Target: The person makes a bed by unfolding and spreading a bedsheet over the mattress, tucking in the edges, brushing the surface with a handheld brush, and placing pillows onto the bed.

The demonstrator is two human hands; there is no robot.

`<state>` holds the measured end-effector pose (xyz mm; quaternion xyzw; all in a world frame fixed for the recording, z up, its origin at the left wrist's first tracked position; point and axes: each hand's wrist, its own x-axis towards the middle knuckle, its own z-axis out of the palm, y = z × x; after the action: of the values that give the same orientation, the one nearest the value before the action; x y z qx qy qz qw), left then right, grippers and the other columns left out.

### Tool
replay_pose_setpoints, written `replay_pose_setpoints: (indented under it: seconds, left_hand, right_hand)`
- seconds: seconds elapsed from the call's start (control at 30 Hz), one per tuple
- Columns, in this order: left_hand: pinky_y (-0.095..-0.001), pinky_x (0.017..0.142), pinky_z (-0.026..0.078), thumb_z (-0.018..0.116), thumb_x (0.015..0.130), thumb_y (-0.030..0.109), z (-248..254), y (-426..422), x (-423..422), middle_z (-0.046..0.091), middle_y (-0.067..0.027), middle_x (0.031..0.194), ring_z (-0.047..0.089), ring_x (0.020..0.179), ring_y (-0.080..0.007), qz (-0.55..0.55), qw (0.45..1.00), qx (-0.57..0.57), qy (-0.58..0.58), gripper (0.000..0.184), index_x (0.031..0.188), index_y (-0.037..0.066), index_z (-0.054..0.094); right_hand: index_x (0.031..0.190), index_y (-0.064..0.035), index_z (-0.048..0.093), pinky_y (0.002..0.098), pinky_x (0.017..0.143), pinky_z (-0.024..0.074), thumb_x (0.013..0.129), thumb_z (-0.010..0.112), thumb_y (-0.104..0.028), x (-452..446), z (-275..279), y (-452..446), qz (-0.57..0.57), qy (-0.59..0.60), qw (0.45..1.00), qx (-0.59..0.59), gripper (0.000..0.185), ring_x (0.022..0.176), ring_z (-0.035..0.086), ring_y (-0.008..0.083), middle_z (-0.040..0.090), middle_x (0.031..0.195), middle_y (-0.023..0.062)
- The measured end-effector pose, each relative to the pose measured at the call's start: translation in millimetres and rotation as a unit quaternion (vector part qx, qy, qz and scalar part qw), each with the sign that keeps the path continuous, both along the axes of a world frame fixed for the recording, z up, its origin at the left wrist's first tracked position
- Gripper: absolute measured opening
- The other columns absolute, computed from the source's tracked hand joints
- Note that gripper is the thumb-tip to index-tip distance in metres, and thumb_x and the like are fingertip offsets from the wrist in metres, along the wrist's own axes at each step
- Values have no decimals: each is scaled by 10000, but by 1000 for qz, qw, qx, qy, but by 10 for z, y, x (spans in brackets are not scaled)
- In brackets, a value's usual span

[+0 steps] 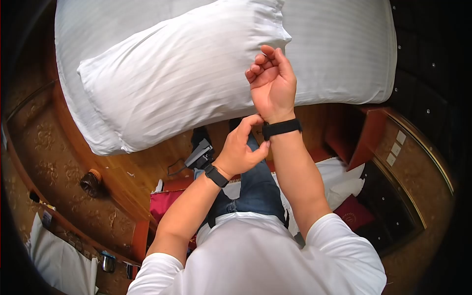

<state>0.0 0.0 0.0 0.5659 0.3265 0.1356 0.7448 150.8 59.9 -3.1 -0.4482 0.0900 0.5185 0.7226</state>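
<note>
One black wristband (281, 129) circles the wrist of the right hand (274, 91), just beside the left hand's fingertips (267, 144).
The left hand's (237, 151) thumb and forefinger sit apart at its edge, pinch unclear; the right, palm up, loosely curled, holds nothing. Keeping it steady should help.

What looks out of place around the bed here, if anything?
A small white scrap lies loose on the wooden floor, left of the person's legs, like dropped litter. The pillow on the bed is just creased; nothing looks spilled.
</note>
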Motion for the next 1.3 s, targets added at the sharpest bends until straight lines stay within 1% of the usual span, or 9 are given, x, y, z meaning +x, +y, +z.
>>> replay_pose_setpoints:
  seconds: [0.17,0.3,0.37,0.53,0.63,0.77,0.9,1.07,1.3]
  left_hand:
    - [-326,1033,380,630,791,14,117,-107,-76,545,-114,1193,517,1170,-179,94,977,-166,-91,500,1244,-25,421]
    - [-326,1020,389,648,799,30,10,-25,-134,557,-109,1182,523,1169,-183,36,992,-102,-72,497,1247,-21,439]
    - [-323,1014,395,667,809,48,39,7,-175,567,-114,1207,536,1165,-197,-7,999,-27,-23,446,1220,0,501]
    - [-347,893,482,654,818,78,-92,72,-378,629,-146,1115,621,1024,-305,45,994,66,80,294,1104,35,601]
    - [-388,771,511,636,818,71,-248,314,-606,656,-127,951,637,862,-321,-14,964,208,166,190,1004,34,620]
    - [-408,707,500,618,800,118,-423,583,-773,651,-125,886,623,801,-334,-150,892,366,218,153,935,51,642]
    - [-430,791,491,578,819,189,-563,396,-850,655,-153,974,621,952,-283,-154,926,319,129,166,894,54,638]
    - [-423,786,490,591,812,177,-590,222,-1046,653,-153,960,617,946,-290,-169,934,272,156,163,902,50,636]
    - [-411,778,490,613,800,157,-636,-69,-1262,651,-152,935,611,935,-302,-197,947,174,183,164,917,42,633]
  right_hand:
    - [1020,-46,621,287,695,489,986,507,-313,-122,96,-11,15,124,990,67,293,724,576,161,619,818,36]
    - [981,-52,634,283,659,481,965,545,-261,-216,-7,7,65,-129,987,-66,228,703,586,164,624,796,44]
    - [960,-55,649,302,628,485,943,575,-175,-196,-60,-61,212,-626,747,-69,142,683,592,180,629,796,51]
    - [865,-46,632,378,598,470,844,646,-111,-85,-181,-130,345,-756,556,38,70,678,594,295,626,774,85]
    - [883,-41,640,379,625,477,855,638,-118,-22,-314,-249,400,-726,558,28,82,699,598,302,628,777,85]
    - [968,-44,663,381,740,508,848,650,-185,-343,-113,-316,438,-525,729,-36,186,826,636,306,666,899,114]
    - [1113,-49,636,415,923,452,819,697,-290,-841,12,-342,509,-594,609,134,385,1018,600,328,644,1101,146]
    - [1083,-41,673,411,871,478,793,718,-469,-1217,13,-425,627,-474,612,80,520,970,631,312,699,940,101]
    - [1049,-52,672,376,810,494,843,676,-402,-1406,-127,-584,657,-358,663,34,406,902,633,282,686,945,103]
